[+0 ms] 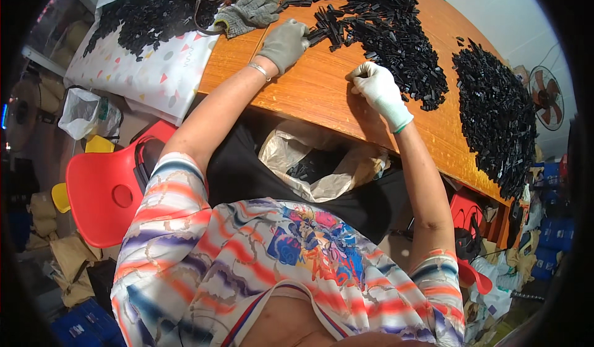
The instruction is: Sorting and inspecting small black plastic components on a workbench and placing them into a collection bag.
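Observation:
My left hand [286,46], in a grey glove, reaches over the wooden table. Its fingers are curled on a few small black plastic pieces [318,35] at the near left edge of a large pile [402,50]. To the right, my right hand [377,91] wears a white glove with a green cuff edge. Its thumb and fingertips are pinched together just above the bare wood, close to the pile's near side. Whether anything sits in that pinch is too small to make out.
Another black heap [495,118] lies at the table's right end, and a third [148,25] rests on a patterned sheet [133,74] at left. Spare gloves [250,13] lie beyond my left hand. An open bag [278,152] with black pieces sits at my lap. A red chair [99,189] stands left.

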Available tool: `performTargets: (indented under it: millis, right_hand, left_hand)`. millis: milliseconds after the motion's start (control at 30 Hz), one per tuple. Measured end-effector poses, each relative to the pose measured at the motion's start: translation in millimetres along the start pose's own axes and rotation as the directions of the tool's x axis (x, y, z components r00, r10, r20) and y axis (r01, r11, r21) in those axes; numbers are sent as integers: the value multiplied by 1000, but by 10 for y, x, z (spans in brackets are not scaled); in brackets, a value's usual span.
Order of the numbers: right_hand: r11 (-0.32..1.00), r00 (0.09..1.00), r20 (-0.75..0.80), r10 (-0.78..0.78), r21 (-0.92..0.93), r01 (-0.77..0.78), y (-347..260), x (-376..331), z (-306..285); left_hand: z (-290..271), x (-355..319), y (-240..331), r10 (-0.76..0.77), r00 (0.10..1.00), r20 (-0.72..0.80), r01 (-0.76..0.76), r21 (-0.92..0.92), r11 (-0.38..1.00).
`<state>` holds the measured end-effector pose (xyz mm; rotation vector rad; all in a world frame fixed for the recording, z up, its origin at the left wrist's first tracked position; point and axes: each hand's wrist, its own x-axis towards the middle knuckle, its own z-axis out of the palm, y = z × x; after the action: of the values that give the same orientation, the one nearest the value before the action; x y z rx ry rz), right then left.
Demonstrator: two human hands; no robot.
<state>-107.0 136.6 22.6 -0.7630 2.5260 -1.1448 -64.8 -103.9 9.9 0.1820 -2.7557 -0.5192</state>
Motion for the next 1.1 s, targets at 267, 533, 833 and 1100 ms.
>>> performTargets:
  millis: [267, 533, 833, 1100]
  right_hand:
    - [975, 994, 97, -41, -212, 61, -194, -84, -27]
    - [843, 995, 22, -101, -529, 97, -237, -107, 61]
    - [977, 996, 84, -1, -213, 19, -229, -123, 30]
    - [963, 995, 60, 83, 253, -96, -142, -118, 124]
  left_hand:
    - [-1, -127, -54, 17, 1000, -21, -17, -5, 1000]
    - [19, -253, -9, 62, 993, -101, -54, 81, 995]
    - [50, -261, -39, 36, 984, -175, -3, 184, 983]
    - [52, -368, 8, -21, 933, -359, 30, 21, 999]
